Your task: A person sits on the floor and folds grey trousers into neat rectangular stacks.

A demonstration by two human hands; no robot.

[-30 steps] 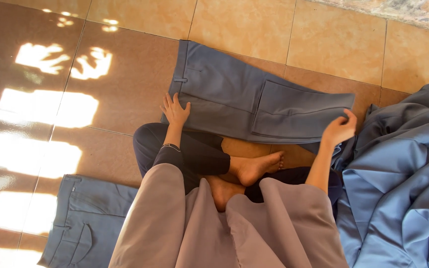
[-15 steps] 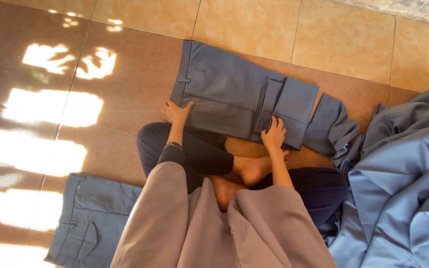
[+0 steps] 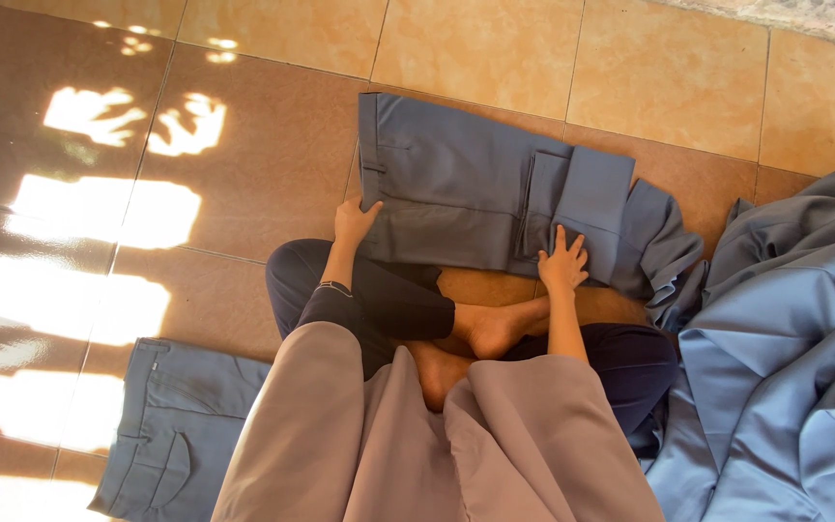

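Now the trousers (image 3: 456,193) are folded shorter than a second ago; their near edge is pressed flat by the open left hand (image 3: 353,220) and right hand (image 3: 563,263).

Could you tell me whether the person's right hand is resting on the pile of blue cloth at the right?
No, the right hand lies flat on the folded grey-blue trousers, apart from the cloth pile.

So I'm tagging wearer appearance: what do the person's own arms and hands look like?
Both hands are bare, without gloves: left hand, right hand. A dark long sleeve with a thin wristband reaches the left wrist. A loose grey-beige garment drapes the upper arms.
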